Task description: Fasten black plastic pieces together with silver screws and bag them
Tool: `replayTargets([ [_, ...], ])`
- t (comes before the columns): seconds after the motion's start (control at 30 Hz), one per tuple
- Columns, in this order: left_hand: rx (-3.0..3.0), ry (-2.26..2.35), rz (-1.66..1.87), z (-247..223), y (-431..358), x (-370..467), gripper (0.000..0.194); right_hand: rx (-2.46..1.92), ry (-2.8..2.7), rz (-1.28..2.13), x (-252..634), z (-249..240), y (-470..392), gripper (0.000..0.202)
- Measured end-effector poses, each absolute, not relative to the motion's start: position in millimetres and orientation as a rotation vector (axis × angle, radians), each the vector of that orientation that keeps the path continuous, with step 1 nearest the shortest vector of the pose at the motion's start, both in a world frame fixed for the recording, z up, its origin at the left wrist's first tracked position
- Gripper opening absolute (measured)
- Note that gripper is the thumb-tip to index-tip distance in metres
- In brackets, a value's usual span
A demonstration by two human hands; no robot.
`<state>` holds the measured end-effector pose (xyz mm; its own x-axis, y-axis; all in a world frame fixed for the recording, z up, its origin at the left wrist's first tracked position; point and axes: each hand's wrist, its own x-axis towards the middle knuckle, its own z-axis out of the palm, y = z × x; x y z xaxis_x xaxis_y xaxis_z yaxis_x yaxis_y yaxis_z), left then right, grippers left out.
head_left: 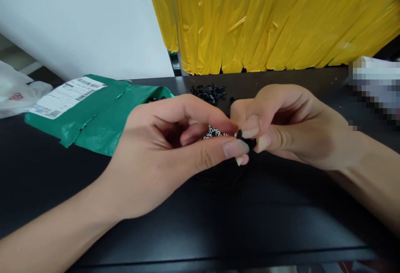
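Observation:
Between both hands is a small black part (pixel 248 140), mostly covered by fingertips, so its exact kind does not show. My left hand (pixel 175 144) pinches it between thumb and forefinger from the left. From the right, my right hand (pixel 290 127) grips the same part with thumb and fingertips. Behind my left fingers, partly hidden, lies a heap of small light-coloured pieces (pixel 215 131). Farther back on the table sits a pile of small black pieces (pixel 208 93).
A green mailing bag (pixel 103 119) with a white label lies at left, its mouth toward the black pile. Beside it is a white plastic bag (pixel 18 94). Yellow plastic sheeting (pixel 265 23) hangs behind the black table (pixel 250 227). A blurred-out pale object (pixel 378 81) is at right.

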<state>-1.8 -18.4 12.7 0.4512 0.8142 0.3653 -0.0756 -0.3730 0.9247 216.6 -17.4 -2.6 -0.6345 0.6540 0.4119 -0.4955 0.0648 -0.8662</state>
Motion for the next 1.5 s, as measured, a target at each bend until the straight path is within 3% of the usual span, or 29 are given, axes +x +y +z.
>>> replayTargets([
  [0.3, 1.700, 0.736, 1.180, 16.8, -31.6, 0.2, 0.025, -0.107, -1.448, 1.683, 215.3, -6.9, -15.1, 0.015],
  [0.5, 1.760, 0.591, 1.199, 12.3, -24.6, 1.3, 0.017, -0.343, -1.412, 1.723, 219.6, 1.5, -25.1, 0.042],
  [0.7, 1.880, 0.509, 1.185, 12.7, -19.3, 0.4, 0.015, -0.204, -1.430, 1.700, 219.1, 0.0, -22.0, 0.019],
  [0.83, 1.887, 0.722, 1.252, 17.0, -30.9, 0.2, 0.022, -0.360, -1.434, 1.690, 218.9, 0.7, -23.3, 0.033],
  [0.93, 1.778, 0.738, 1.227, 16.7, -34.9, -0.6, 0.020, -0.306, -1.459, 1.686, 219.6, 1.5, -24.6, 0.028],
  [1.1, 1.588, 0.606, 1.144, 9.7, -26.6, -0.8, 0.018, -0.353, -1.461, 1.662, 221.4, 1.9, -25.1, 0.041],
  [1.23, 1.682, 0.651, 1.205, 9.9, -28.8, 0.8, 0.026, -0.351, -1.440, 1.677, 220.5, 1.2, -25.8, 0.038],
  [1.5, 1.811, 0.781, 1.284, 14.5, -37.0, 0.4, 0.020, -0.252, -1.423, 1.716, 218.4, -6.1, -20.7, 0.017],
])
